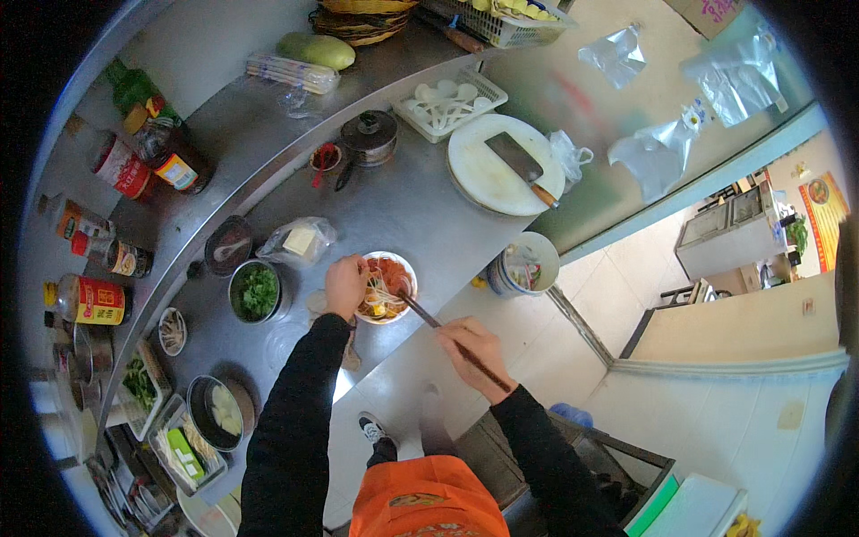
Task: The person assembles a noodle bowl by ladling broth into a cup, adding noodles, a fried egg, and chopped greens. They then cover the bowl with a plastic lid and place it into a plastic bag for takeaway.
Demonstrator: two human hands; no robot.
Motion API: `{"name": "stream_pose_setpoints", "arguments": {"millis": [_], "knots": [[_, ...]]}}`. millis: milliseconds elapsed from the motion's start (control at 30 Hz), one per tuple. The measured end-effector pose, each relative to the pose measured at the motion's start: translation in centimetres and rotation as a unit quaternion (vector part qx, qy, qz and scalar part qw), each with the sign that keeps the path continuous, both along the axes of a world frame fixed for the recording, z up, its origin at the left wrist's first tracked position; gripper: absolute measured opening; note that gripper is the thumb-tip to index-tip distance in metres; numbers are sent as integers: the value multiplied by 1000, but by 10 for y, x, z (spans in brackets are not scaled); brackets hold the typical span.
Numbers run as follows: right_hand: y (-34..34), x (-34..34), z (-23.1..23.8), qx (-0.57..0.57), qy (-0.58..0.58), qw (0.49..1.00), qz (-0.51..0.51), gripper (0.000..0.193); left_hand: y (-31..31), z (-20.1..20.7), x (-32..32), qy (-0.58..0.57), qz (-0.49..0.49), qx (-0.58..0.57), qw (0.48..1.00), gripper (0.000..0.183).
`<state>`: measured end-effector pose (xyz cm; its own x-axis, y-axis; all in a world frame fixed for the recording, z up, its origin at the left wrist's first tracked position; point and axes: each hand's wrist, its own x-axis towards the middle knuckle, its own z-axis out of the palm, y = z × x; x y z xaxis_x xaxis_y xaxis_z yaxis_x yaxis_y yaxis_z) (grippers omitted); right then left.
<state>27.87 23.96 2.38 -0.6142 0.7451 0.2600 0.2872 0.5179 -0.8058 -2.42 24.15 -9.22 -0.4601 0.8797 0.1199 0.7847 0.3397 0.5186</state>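
Bowl (386, 286) at the steel counter (403, 215) edge is already loaded with noodles and red topping; left hand (344, 285) grips its rim, right hand (472, 347) pinches chopsticks (447, 336) into it, mixing apparently unfinished.

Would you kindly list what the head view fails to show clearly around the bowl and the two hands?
- Bowl: near rim hidden by the left hand.
- Chopsticks: upper part hidden inside the right hand.
- Bowl contents: too small to identify beyond noodles and red pieces.
- Trays at lower left: cut off and bent by the fisheye rim.
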Motion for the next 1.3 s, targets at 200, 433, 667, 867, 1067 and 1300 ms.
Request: {"name": "stream_pose_setpoints", "arguments": {"millis": [200,433,667,867,1067,1300], "knots": [[15,15,30,-2,28,997,-72,7,17,6,3,7,-45,-43,998,18],[27,16,31,0,47,995,-89,8,-14,15,13,-14,-60,12,998,18],[32,17,26,8,42,995,-88,10,-74,4,95,231,-391,50,890,15],[34,15,28,15,34,995,-93,15,-56,-15,97,414,-434,18,800,18],[40,36,31,-4,71,990,-121,20,-50,15,74,165,-302,30,938,14],[44,59,23,-68,87,986,-127,26,-67,7,79,305,-441,62,842,15]]}}
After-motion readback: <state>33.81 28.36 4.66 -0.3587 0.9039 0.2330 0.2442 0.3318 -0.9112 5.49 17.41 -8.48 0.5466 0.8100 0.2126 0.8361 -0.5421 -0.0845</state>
